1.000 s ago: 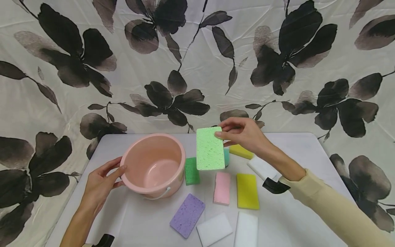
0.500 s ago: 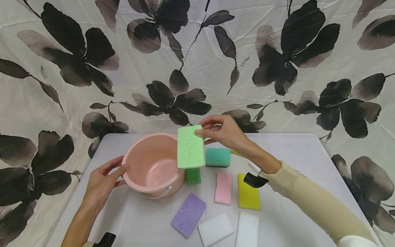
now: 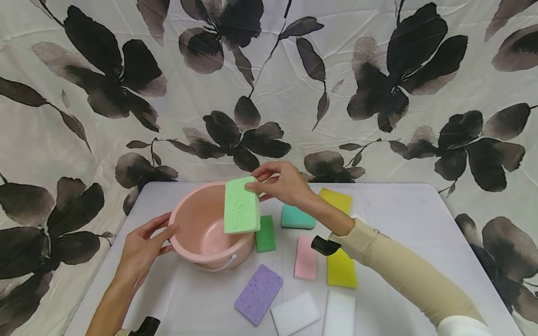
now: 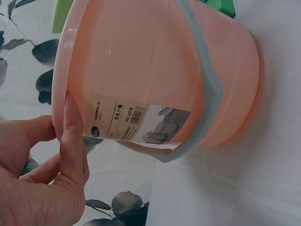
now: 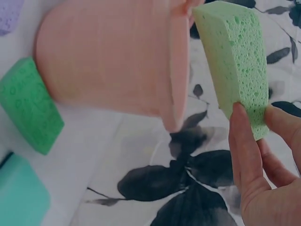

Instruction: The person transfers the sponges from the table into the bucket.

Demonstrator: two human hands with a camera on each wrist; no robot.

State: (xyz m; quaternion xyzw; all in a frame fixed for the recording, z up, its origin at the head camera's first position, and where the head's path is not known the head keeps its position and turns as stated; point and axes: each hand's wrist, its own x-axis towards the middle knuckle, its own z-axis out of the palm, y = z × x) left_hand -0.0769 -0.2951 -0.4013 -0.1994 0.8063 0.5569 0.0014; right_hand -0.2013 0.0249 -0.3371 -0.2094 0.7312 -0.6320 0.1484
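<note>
A pink bucket (image 3: 197,224) stands at the left of the white table, its grey handle (image 4: 214,89) hanging down the side. My left hand (image 3: 140,247) pinches the bucket's left rim between thumb and fingers; the left wrist view shows a paper label (image 4: 136,120) on the wall near those fingers. By its upper right corner, a light green sponge (image 3: 242,205) is pinched in my right hand (image 3: 281,183). In the head view the sponge overlaps the right part of the bucket's opening. The right wrist view shows it above the rim, apart from the bucket.
Right of the bucket lie a dark green sponge (image 3: 265,234), a teal sponge (image 3: 297,217), a pink sponge (image 3: 305,259) and two yellow sponges (image 3: 341,270). Nearer the front are a purple sponge (image 3: 258,295) and two white sponges (image 3: 295,313). A floral cloth (image 3: 269,93) hangs behind the table.
My right hand has carried the light green sponge leftward, from over the loose sponges to over the bucket's right side. The left hand has kept its grip on the rim.
</note>
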